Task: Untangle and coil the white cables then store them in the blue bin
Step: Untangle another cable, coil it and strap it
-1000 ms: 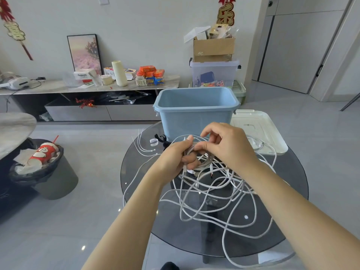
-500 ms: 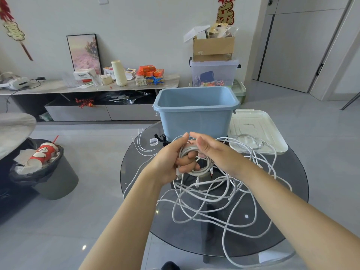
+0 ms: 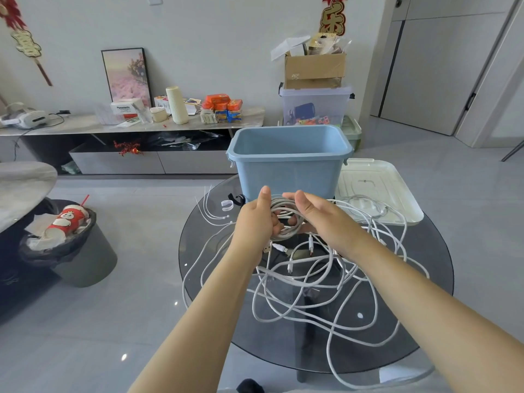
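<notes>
Item: coil point(image 3: 286, 219), white cable wound in several loops; I am holding it up above the table point(image 3: 425, 279), just in front of the bin point(image 3: 289, 165). My left hand point(image 3: 256, 219) is gripping the coil's left side, fingers curled through the loops, thumb pointing up. My right hand point(image 3: 317, 215) is cupping the coil's right side, fingers bent over the top of the loops. Item: cables point(image 3: 326, 282), white, tangled; they are lying in a loose heap on the glass under my forearms, several plug ends dangling below the coil, one loop hanging off the table's near edge. Item: bin, blue, open, standing upright at the table's far edge. Item: lid point(image 3: 377, 185), white, lying flat just right of the bin. Item: ties point(image 3: 211, 208), white, lying left of the bin.
</notes>
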`<state>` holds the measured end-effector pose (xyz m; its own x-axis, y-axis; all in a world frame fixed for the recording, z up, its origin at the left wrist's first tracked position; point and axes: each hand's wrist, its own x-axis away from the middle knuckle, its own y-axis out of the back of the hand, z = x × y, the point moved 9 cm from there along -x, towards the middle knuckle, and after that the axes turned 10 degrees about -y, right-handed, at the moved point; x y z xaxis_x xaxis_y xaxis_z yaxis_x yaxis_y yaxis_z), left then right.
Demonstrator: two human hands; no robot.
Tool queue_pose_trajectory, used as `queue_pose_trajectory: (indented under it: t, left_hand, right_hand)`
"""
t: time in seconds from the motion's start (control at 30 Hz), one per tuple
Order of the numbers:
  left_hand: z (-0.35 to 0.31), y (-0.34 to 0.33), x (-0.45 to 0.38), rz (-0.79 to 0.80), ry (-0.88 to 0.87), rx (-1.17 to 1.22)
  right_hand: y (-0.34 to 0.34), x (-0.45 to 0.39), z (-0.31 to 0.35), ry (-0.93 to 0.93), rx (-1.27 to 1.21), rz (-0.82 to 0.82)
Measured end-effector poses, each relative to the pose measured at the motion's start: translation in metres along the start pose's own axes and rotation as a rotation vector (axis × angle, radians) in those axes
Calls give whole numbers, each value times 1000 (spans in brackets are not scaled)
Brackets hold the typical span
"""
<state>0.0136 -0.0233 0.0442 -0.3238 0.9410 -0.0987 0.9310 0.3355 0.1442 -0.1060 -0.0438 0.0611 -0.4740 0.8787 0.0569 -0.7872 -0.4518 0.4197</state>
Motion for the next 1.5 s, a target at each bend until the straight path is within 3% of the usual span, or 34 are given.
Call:
queue_pose_trajectory:
  t: [0.1,0.2,0.33,0.43,0.57,0.7,0.8,0.93,1.03,1.13,1.27,1.33,1.5]
  left_hand:
    - [6,-9,3,14,56,163]
    - [1,-27,8,171,71,316]
    - [-13,-38,13,350,23,453]
    - [-13,-34,14,239,79,625]
    - [-8,-15,3,-5,91,787]
    - [-7,19,-13,-166,52,839]
    - [-12,27,-19,-203,66,891]
    - [-45,40,-38,-239,10,874]
    - [-77,54,-51,-267,-46,804]
    - [-95,63,-55,-307,-85,605]
    - [-105,64,-52,-334,-101,472]
    - [-102,61,-51,-330,-73,521]
    - [-92,42,-49,-174,86,978]
  right_hand:
    - [4,2,12,87,216,-182]
    - [18,3,21,171,265,-375]
    - [26,2,21,205,216,-444]
    - [23,-3,13,155,98,-397]
    - [8,-10,-13,-70,-211,-198]
    - [0,-4,-22,-191,-251,-7]
    - [20,-5,-13,-197,-210,20]
    - [51,-10,20,-120,95,-50]
    - [79,-22,58,-50,181,-181]
    - [112,-33,95,-17,139,-339]
    - [129,-38,122,-28,-37,-336]
    - [130,-43,123,-22,-43,-335]
    - [137,-52,114,59,494,-528]
